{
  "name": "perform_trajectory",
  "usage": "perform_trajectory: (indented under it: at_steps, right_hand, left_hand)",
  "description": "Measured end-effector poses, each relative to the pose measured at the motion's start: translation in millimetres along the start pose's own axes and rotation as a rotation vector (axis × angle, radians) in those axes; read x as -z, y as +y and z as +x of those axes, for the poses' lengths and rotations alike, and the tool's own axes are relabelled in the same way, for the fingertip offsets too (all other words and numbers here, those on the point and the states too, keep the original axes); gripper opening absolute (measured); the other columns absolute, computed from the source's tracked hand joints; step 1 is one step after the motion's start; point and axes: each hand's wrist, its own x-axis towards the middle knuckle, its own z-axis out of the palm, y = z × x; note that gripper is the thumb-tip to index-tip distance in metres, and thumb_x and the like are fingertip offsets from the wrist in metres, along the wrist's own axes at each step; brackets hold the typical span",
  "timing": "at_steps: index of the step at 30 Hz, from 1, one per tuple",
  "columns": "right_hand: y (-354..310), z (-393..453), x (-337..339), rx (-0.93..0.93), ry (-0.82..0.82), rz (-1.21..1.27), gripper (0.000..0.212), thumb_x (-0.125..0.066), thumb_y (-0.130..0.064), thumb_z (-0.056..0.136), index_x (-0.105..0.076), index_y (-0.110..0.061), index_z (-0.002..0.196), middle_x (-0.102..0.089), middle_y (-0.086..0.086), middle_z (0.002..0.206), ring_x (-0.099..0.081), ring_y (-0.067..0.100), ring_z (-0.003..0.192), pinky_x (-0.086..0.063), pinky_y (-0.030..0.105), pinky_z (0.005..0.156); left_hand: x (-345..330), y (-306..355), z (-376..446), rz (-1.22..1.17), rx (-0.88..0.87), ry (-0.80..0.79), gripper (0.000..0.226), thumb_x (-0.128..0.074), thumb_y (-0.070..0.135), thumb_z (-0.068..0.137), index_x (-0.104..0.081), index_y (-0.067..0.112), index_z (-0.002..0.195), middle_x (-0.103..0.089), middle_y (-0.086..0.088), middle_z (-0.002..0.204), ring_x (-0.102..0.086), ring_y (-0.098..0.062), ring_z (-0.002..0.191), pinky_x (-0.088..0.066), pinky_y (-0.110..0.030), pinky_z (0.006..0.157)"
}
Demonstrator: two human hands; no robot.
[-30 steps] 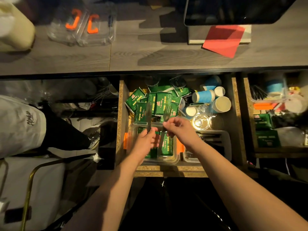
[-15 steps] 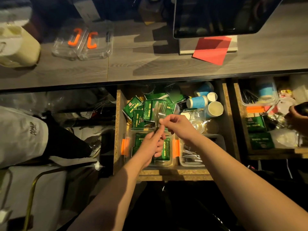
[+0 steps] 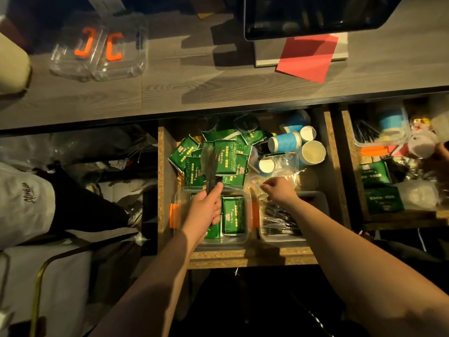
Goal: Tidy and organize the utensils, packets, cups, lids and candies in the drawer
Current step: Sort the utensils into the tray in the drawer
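Observation:
The open wooden drawer [image 3: 247, 257] holds a heap of green packets [image 3: 227, 156], blue paper cups [image 3: 285, 141], clear lids [image 3: 283, 176] and two clear tubs. My left hand [image 3: 206, 206] grips a bunch of dark plastic utensils [image 3: 211, 164] above the left tub [image 3: 237, 239], which holds green packets. My right hand [image 3: 278, 190] hovers over the back edge of the right tub [image 3: 313, 194] of cutlery, fingers curled; whether it pinches anything is hidden.
A second open drawer [image 3: 346, 166] at the right holds cups, packets and a tub, with another person's hand [image 3: 441, 152] at its edge. The grey counter [image 3: 194, 88] above carries clear boxes with orange clips [image 3: 99, 51], a screen and red paper [image 3: 307, 57].
My hands have parted: the left keeps the utensils over the packet tub, while the right has let go and moved right to the cutlery tub.

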Motion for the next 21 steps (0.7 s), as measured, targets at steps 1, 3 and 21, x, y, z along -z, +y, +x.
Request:
perform_trajectory:
  at_steps: [1,3,21]
  right_hand:
    - [0.2,3.1,-2.4,0.017,-0.013,-0.046,0.024,-0.061,-0.018,0.097,-0.069,0.000,0.109,-0.071,0.017,0.104,-0.065,0.026,0.086,-0.054,0.039,0.082]
    - [0.9,10.7,-7.9,0.055,-0.032,-0.137,0.022,-0.064,-0.016,0.094,-0.070,-0.002,0.110,-0.071,0.016,0.108,-0.066,0.027,0.095,-0.052,0.040,0.088]
    - [6.7,56.1,-41.9,0.111,-0.098,-0.446,0.014,-0.063,-0.012,0.087,-0.075,-0.006,0.087,-0.073,0.014,0.088,-0.069,0.031,0.079,-0.057,0.033,0.071]
  left_hand:
    - [-0.6,-0.3,3.1,-0.001,0.006,-0.004,0.034,-0.053,0.039,0.101,-0.045,0.019,0.075,-0.032,0.006,0.052,-0.027,-0.011,0.046,-0.027,-0.024,0.044]
    - [-1.8,-0.8,9.9,-0.004,0.017,-0.010,0.034,-0.053,0.039,0.101,-0.045,0.019,0.074,-0.032,0.006,0.053,-0.028,-0.011,0.046,-0.027,-0.023,0.043]
    - [6.7,-15.5,51.0,-0.001,0.046,-0.001,0.027,-0.053,0.038,0.100,-0.052,0.018,0.081,-0.035,0.005,0.055,-0.028,-0.010,0.048,-0.025,-0.026,0.047]
